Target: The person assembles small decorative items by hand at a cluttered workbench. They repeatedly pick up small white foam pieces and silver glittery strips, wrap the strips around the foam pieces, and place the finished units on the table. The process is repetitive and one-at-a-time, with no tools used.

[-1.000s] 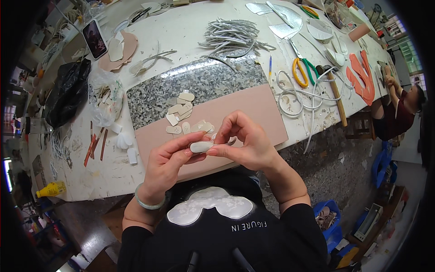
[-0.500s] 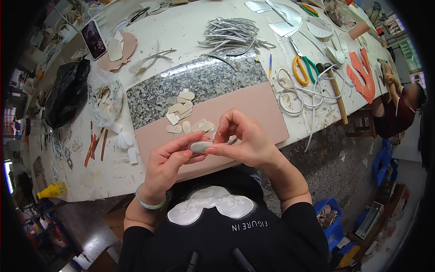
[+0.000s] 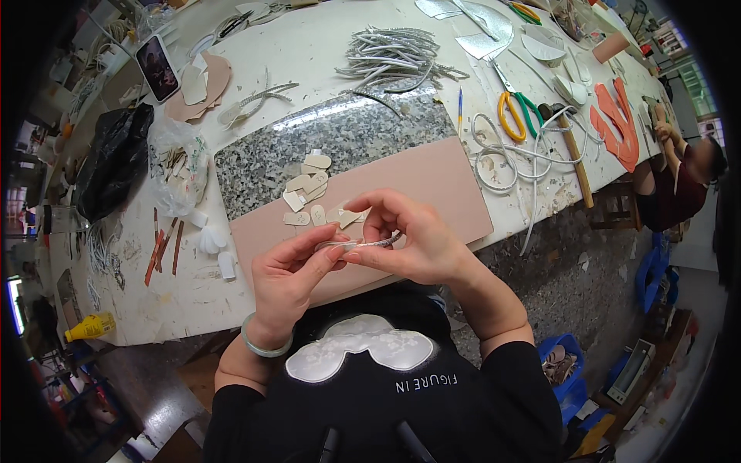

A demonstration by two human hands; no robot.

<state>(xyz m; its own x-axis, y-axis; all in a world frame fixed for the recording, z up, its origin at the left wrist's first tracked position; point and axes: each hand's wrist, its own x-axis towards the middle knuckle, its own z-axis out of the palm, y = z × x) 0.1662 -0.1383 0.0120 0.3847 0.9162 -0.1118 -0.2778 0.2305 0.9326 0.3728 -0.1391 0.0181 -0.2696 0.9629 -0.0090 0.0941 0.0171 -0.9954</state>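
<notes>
- As the left hand pinches a pale piece over the pink board, the right hand pinches a silvery strip.
- Hammer right of board.

My left hand and right hand pinched a slim pale strip between them over the pink board. Tan pieces lay just beyond; scissors and a hammer lay to my right.

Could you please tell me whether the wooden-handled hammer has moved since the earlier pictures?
No; the hammer lies in the same place relative to the granite slab.
</notes>
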